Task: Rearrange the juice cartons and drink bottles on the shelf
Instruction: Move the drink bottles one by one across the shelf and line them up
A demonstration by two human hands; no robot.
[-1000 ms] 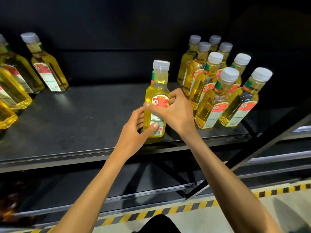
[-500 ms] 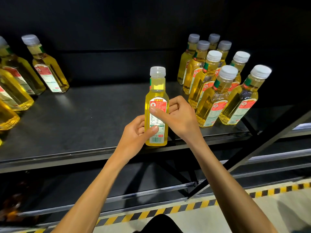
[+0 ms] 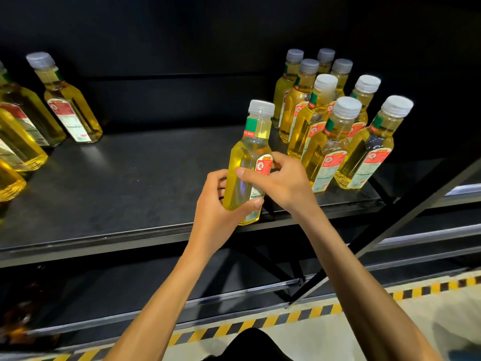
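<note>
A yellow drink bottle with a pale cap and a red-and-white label stands near the front edge of the dark shelf. My left hand grips its lower body, thumb across the front. My right hand holds its middle from the right, thumb over the front and fingers behind the label. The label faces right, mostly turned away from me. A cluster of several like bottles stands just to the right at the shelf's right end.
Several more yellow bottles stand along the shelf's left side. A slanted black frame post crosses in front at the right. Lower shelf rails and a yellow-black floor stripe lie below.
The held bottle has been turned about its axis, so its label moved from facing me to facing right. It also sits slightly nearer the shelf's front edge. Both hands kept their hold.
</note>
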